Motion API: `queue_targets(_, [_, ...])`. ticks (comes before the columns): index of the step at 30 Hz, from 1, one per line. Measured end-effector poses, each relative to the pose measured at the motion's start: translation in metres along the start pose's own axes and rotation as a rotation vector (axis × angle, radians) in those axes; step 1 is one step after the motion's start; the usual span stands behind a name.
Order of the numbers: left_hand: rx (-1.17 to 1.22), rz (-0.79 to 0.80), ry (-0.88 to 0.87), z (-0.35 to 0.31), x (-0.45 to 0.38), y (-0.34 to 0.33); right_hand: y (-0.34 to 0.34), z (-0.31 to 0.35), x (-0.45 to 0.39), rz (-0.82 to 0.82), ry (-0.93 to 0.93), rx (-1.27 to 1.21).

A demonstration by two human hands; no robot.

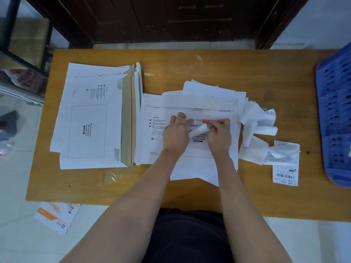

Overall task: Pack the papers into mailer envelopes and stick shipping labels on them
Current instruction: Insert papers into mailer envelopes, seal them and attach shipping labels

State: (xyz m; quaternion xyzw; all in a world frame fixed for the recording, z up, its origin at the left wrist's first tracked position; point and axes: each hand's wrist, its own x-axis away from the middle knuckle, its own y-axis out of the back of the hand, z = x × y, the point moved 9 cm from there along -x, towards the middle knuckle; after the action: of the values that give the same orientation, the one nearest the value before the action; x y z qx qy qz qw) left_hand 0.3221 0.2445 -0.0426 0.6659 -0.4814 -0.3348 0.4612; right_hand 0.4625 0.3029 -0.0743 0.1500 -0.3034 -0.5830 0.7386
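Note:
A white mailer envelope [155, 149] lies flat in the middle of the wooden table [190, 61], printed side up. A shipping label [197, 122] lies partly stuck on its waybill box. My left hand [175, 133] presses the label's upper left part with straight fingers. My right hand [218, 133] pinches the curled backing strip [199, 130] peeling off the label. Loose papers [209, 90] stick out behind the envelope. A stack of empty mailer envelopes [89, 118] with open flaps and red tear strips lies to the left.
Crumpled label backings [254, 120] pile up right of the envelope, with spare shipping labels [284, 171] nearer the right front. A blue plastic basket [336, 114] stands at the table's right edge. An orange-and-white packet [57, 217] lies on the floor at the left front.

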Motion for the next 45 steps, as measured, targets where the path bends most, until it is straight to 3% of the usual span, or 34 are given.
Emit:
queue_targets(8, [0.003, 0.069, 0.013, 0.004, 0.009, -0.009, -0.008, -0.005, 0.004, 0.105, -0.240, -0.048])
queue_targets(22, [-0.021, 0.121, 0.032, 0.009, 0.008, -0.014, 0.003, 0.002, 0.013, -0.040, -0.121, -0.160])
queue_targets(27, [0.137, 0.092, 0.081, 0.018, 0.004, -0.017, 0.008, -0.018, 0.003, -0.054, -0.285, -0.334])
queue_targets(33, [0.352, 0.143, 0.181, 0.026, -0.004, -0.018, 0.006, -0.017, -0.007, 0.043, -0.187, -0.058])
queue_targets(39, [0.176, 0.207, 0.132, 0.026, 0.003, -0.022, 0.009, -0.018, -0.004, 0.029, -0.140, 0.058])
queue_targets(45, [-0.030, 0.249, 0.099, 0.029, 0.013, -0.025, 0.006, -0.017, -0.003, 0.083, -0.058, 0.024])
